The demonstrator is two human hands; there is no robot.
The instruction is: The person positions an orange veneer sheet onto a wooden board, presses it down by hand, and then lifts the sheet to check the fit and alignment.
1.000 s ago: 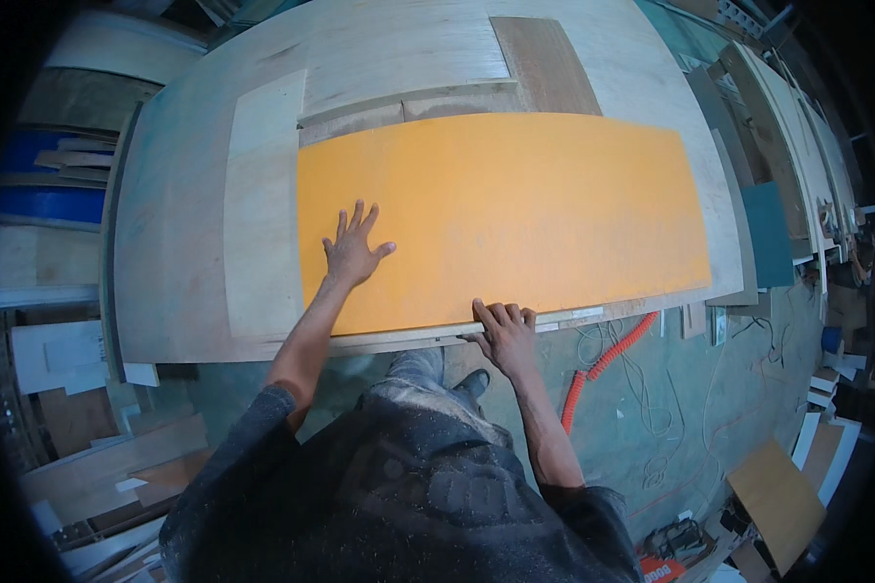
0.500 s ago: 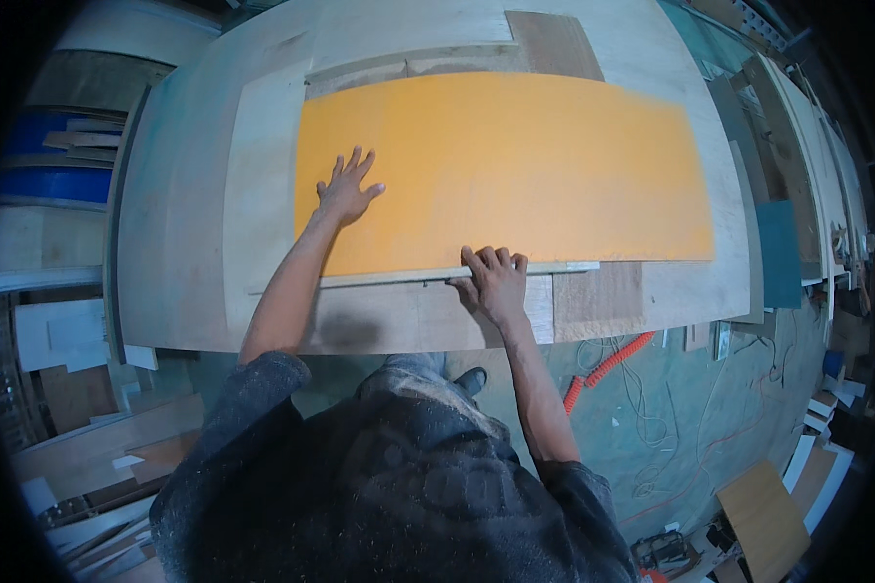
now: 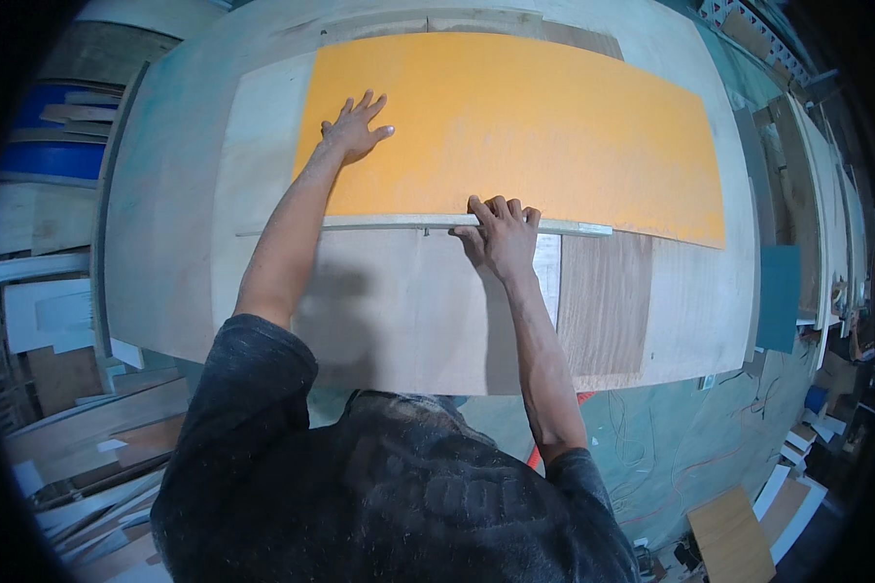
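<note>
A large orange-yellow board (image 3: 535, 126) lies flat on the pale worktable (image 3: 165, 243), over thin wooden panels. My left hand (image 3: 353, 134) rests on its left part, open, fingers spread and palm down. Along the board's near edge runs a narrow pale wooden strip (image 3: 389, 222). My right hand (image 3: 507, 241) is closed over this strip, fingertips on top by the board's edge and thumb on the near side. The fingers' undersides are hidden.
A brown wood panel (image 3: 605, 311) lies on the table's near right part. Stacked boards (image 3: 97, 457) stand at the left, and a teal panel (image 3: 779, 291) leans at the right. Cables and an orange hose (image 3: 535, 457) lie on the floor.
The orange board, strip and both hands appear higher in the picture, as does the table's far side; more tabletop shows in front. The board now slants down more to the right. My hands keep their grips.
</note>
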